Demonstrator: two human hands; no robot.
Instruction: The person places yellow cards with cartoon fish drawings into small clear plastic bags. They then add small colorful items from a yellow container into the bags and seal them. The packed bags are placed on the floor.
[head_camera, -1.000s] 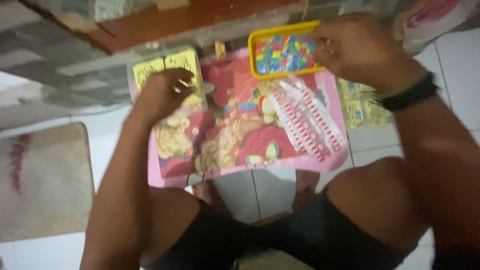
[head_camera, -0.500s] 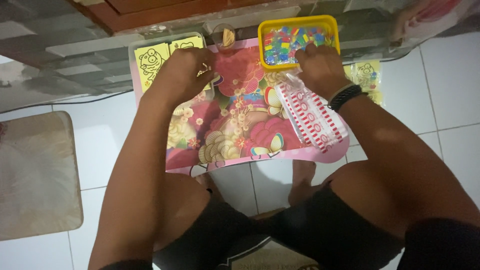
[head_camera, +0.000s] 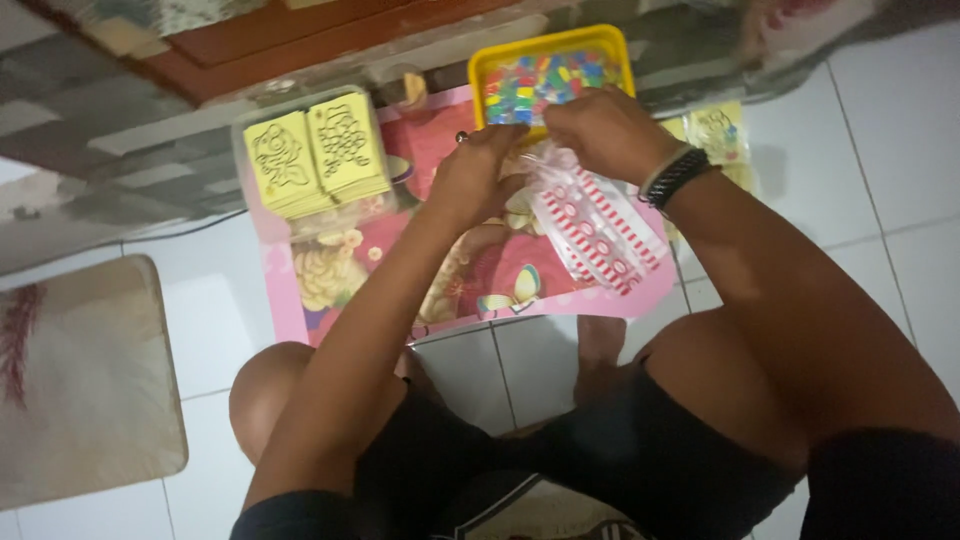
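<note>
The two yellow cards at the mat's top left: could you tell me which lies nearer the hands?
The right-hand card; the other card lies further left, away from both hands.

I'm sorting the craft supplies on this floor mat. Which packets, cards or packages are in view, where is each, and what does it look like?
Clear packet with red and white stripes: mat's right side, under both hands, left hand and right hand at its top.
Two yellow cards with line drawings: mat's upper left, side by side.
Yellow tray of coloured pieces: top centre, rectangular.
Yellow card: right of the wrist, partly hidden.
</note>
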